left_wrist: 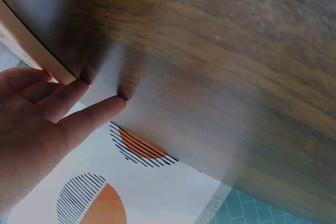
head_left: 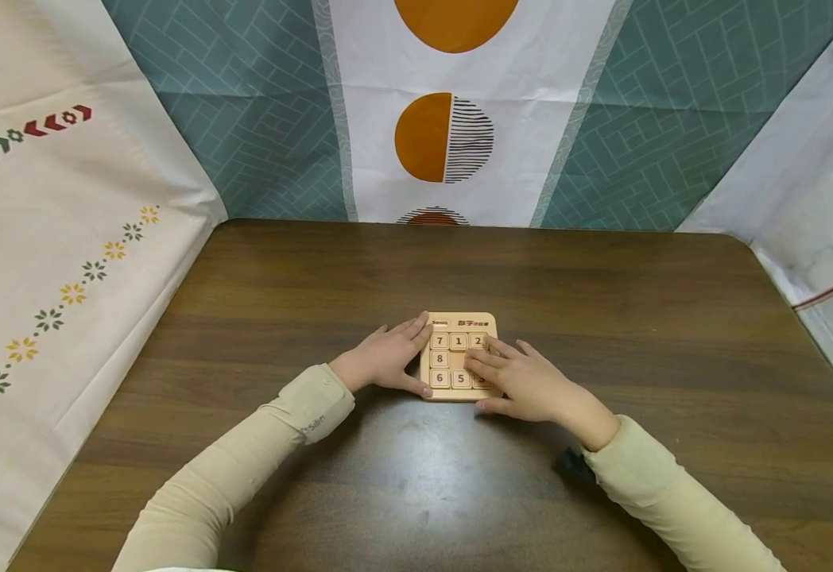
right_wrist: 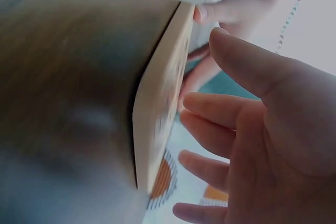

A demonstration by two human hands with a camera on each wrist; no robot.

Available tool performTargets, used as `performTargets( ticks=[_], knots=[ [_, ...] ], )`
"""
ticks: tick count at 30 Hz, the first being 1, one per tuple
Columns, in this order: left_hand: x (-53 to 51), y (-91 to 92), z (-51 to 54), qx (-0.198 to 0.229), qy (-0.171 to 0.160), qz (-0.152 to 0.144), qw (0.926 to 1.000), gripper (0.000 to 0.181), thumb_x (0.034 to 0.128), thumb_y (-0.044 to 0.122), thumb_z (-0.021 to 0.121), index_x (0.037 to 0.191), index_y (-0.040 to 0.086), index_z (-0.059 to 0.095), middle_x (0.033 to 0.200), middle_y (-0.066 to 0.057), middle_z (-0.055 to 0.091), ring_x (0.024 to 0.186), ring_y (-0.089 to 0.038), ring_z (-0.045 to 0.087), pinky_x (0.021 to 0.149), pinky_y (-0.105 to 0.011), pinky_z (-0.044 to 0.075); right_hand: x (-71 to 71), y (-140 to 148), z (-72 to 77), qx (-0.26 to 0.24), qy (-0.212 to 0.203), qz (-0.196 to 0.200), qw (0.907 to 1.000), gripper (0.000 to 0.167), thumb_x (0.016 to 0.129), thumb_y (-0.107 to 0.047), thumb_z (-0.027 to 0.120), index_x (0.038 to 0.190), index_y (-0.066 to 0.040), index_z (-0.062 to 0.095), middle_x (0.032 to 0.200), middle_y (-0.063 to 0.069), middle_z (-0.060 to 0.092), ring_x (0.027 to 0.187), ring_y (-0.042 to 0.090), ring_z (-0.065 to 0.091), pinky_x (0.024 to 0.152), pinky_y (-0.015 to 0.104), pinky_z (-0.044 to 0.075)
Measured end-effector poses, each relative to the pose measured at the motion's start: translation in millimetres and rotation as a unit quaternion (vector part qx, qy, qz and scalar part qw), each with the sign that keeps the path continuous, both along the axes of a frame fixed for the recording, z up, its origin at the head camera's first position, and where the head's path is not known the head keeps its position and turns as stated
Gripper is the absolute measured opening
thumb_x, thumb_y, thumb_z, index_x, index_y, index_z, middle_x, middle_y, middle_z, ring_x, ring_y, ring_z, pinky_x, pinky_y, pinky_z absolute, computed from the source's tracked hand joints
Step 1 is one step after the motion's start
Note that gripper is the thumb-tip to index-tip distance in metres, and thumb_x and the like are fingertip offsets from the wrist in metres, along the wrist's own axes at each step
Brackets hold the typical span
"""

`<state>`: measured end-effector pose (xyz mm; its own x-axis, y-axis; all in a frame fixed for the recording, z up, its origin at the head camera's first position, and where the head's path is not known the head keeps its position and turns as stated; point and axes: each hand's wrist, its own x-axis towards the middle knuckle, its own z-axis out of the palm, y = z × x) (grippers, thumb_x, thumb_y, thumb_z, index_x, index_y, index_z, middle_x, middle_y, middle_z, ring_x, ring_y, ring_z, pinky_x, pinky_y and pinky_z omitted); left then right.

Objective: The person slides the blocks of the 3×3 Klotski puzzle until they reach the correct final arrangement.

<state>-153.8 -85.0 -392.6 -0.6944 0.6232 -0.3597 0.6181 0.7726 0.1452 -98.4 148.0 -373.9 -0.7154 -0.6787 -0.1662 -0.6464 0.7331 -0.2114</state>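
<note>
A light wooden sliding number puzzle (head_left: 462, 317) lies flat on the brown table. Its top row reads 7, 1, 2, and the centre slot shows bare wood. My left hand (head_left: 388, 357) rests along the puzzle's left side, the thumb by the near left corner; in the left wrist view its fingers (left_wrist: 71, 98) reach straight past the edge. Over the right part is my right hand (head_left: 531, 383), fingertips at the tiles beside the centre slot and thumb near the front right corner. Those fingers hide the middle-right position and part of the bottom-right tile. The right wrist view shows them extended.
The wooden table (head_left: 302, 278) surrounds the puzzle on every side. Behind it hangs a teal and white patterned cloth (head_left: 366, 159), and a cream cloth (head_left: 44, 238) hangs at the left. A small black object (head_left: 574, 467) shows beneath the right wrist.
</note>
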Motion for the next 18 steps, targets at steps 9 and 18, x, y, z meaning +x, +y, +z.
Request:
performTargets(
  ticks=[9, 18],
  knots=[
    [0.0, 0.1, -1.2, 0.007, -0.001, -0.004, 1.0, 0.107, 0.0724, 0.068, 0.057, 0.146, 0.002, 0.013, 0.151, -0.014, 0.001, 0.137, -0.026, 0.014, 0.1, -0.054, 0.026, -7.1, -28.1, -5.1, -0.001, -0.003, 0.032, 0.9995, 0.067, 0.086, -0.048, 0.055, 0.14, -0.01, 0.038, 0.145, 0.003, 0.032, 0.135, 0.03, 0.019, 0.099, 0.06, 0.02],
    [-0.3, -1.0, -0.8, 0.007, 0.001, -0.004, 1.0, 0.108, 0.0722, 0.068, 0.057, 0.145, 0.002, 0.014, 0.151, -0.014, 0.002, 0.137, -0.026, 0.014, 0.099, -0.054, 0.027, -7.6, -31.4, -7.3, 0.018, -0.015, 0.035, 0.9991, 0.066, 0.087, -0.047, 0.054, 0.14, -0.011, 0.039, 0.145, 0.003, 0.032, 0.135, 0.028, 0.019, 0.099, 0.06, 0.02]
  ],
)
